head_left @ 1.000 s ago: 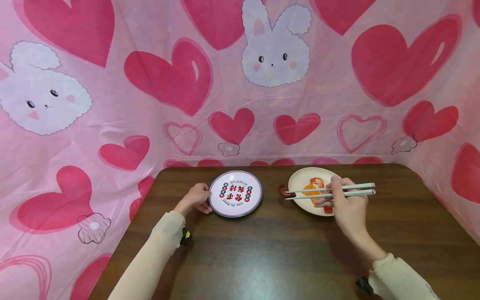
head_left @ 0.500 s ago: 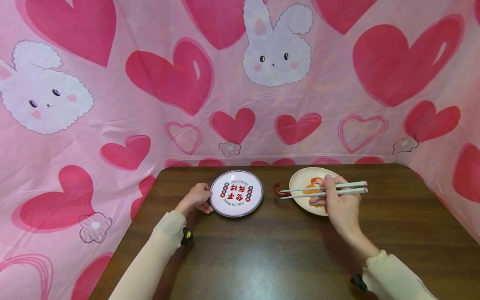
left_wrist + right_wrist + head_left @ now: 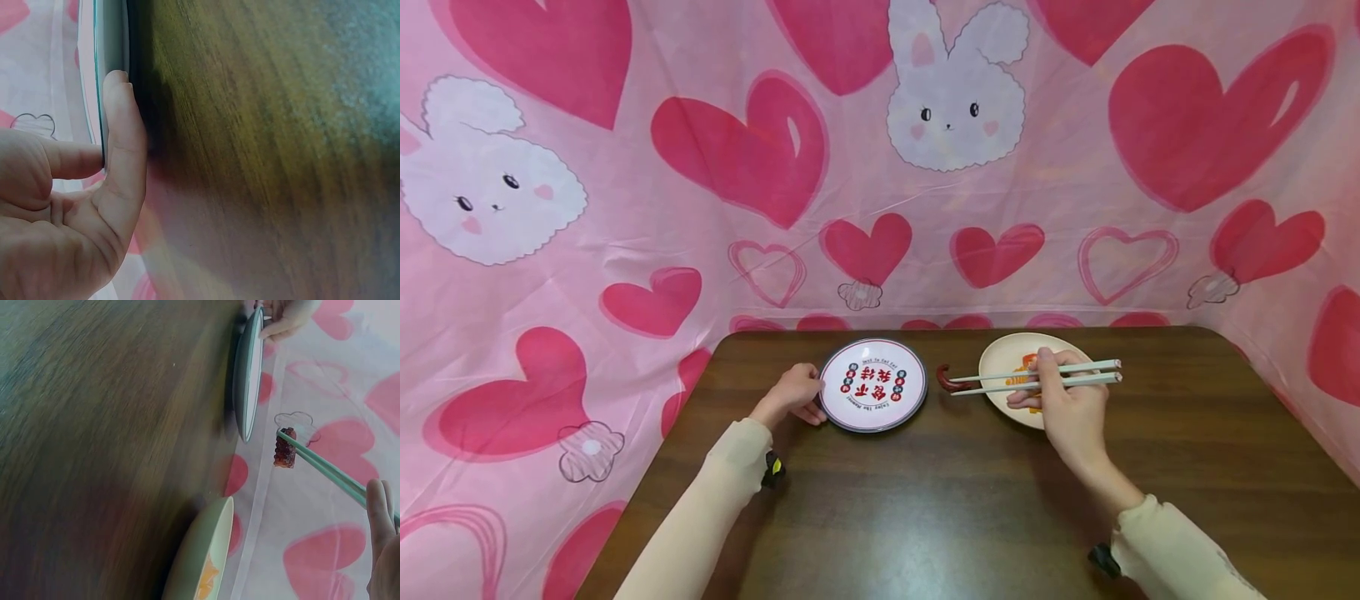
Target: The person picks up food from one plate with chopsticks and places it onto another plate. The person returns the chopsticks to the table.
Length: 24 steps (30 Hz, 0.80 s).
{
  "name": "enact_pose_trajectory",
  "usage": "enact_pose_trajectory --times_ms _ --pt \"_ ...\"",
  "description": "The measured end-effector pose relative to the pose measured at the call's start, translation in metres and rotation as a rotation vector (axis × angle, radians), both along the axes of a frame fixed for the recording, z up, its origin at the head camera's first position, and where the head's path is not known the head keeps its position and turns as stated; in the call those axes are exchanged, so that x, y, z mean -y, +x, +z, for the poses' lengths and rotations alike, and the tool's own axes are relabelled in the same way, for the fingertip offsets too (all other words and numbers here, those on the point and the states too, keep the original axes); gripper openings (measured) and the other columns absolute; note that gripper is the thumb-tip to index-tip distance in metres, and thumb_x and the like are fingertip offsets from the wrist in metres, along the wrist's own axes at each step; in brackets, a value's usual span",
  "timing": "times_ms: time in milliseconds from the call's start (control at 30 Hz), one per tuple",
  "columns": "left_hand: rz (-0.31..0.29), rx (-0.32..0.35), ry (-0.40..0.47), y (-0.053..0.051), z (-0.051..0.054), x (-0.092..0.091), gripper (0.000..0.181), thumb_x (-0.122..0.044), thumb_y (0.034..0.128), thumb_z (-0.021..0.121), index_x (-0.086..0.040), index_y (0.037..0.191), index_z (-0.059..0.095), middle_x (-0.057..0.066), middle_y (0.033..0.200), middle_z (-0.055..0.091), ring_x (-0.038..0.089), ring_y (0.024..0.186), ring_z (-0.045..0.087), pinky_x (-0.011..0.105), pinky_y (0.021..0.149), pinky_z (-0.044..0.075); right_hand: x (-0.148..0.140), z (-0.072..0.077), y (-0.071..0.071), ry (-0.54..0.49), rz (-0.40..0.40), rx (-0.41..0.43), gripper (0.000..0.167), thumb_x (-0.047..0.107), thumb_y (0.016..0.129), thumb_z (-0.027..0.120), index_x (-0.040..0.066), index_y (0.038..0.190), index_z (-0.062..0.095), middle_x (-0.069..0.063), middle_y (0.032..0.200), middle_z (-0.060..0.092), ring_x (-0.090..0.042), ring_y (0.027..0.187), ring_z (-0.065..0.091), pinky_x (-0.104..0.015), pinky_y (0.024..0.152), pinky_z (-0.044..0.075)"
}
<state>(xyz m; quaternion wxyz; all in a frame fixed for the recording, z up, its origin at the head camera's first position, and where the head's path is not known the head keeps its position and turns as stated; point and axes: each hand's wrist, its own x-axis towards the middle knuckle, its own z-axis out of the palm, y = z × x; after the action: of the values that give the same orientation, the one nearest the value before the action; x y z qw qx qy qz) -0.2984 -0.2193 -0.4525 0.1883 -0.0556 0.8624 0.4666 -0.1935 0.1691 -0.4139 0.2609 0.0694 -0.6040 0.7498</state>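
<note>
My left hand (image 3: pixel 796 393) pinches the left rim of a white plate with red and blue lettering (image 3: pixel 874 421). In the left wrist view, the thumb touches the rim from above and the fingers (image 3: pixel 125 144) lie along its underside. My right hand (image 3: pixel 1070 412) holds a pair of pale green chopsticks (image 3: pixel 1097 380). Their tips grip a dark red, curled octopus tentacle (image 3: pixel 946 382), which shows bumpy suckers in the right wrist view. The tentacle hangs in the air between the two plates. Below my right hand lies a cream plate (image 3: pixel 992 367), partly hidden by the hand.
Orange and yellow food pieces (image 3: pixel 1028 364) lie on the cream plate. Both plates stand near the back edge of a dark wooden table (image 3: pixel 910 492). A pink cloth with hearts and rabbits (image 3: pixel 955 192) hangs behind and along both sides.
My right hand has moved left with the chopsticks, taking the tentacle away from the cream plate and nearer to the lettered plate. The left hand has stayed at the rim.
</note>
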Motion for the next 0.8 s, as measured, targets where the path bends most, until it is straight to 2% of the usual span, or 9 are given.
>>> enact_pose_trajectory --times_ms 167,400,633,800 --pt "-0.007 -0.007 -0.002 -0.001 0.000 0.000 0.014 -0.009 0.1094 0.053 0.004 0.113 0.051 0.024 0.084 0.063 0.023 0.057 0.070 0.037 0.056 0.065 0.005 0.000 -0.002 0.019 -0.005 0.008 0.039 0.014 0.109 0.060 -0.021 0.093 0.055 -0.019 0.069 0.069 -0.026 0.049 0.070 -0.041 0.048 0.061" --pt "-0.004 0.002 0.007 0.002 -0.001 0.002 0.014 -0.009 0.1097 0.052 0.004 0.115 0.051 0.023 0.085 0.063 0.024 0.057 0.070 0.038 0.056 0.065 0.020 -0.002 -0.007 0.049 0.017 0.020 0.040 0.016 0.110 0.058 -0.020 0.091 0.056 -0.036 0.073 0.059 -0.025 0.051 0.071 -0.043 0.050 0.062" --pt "0.003 -0.002 0.016 0.003 -0.002 0.002 0.015 -0.009 0.1096 0.053 0.004 0.116 0.050 0.024 0.086 0.062 0.024 0.057 0.071 0.037 0.056 0.065 0.030 -0.002 -0.010 0.050 0.049 0.011 0.038 0.014 0.110 0.058 -0.019 0.092 0.056 -0.030 0.070 0.063 -0.025 0.051 0.071 -0.043 0.048 0.061" --pt "-0.005 -0.007 0.018 0.003 0.000 0.002 0.015 -0.010 0.1098 0.052 0.004 0.115 0.050 0.024 0.085 0.063 0.023 0.057 0.070 0.037 0.056 0.065 0.035 -0.002 -0.011 0.065 0.047 0.028 0.039 0.015 0.109 0.058 -0.020 0.094 0.055 -0.031 0.072 0.063 -0.025 0.051 0.071 -0.042 0.049 0.062"
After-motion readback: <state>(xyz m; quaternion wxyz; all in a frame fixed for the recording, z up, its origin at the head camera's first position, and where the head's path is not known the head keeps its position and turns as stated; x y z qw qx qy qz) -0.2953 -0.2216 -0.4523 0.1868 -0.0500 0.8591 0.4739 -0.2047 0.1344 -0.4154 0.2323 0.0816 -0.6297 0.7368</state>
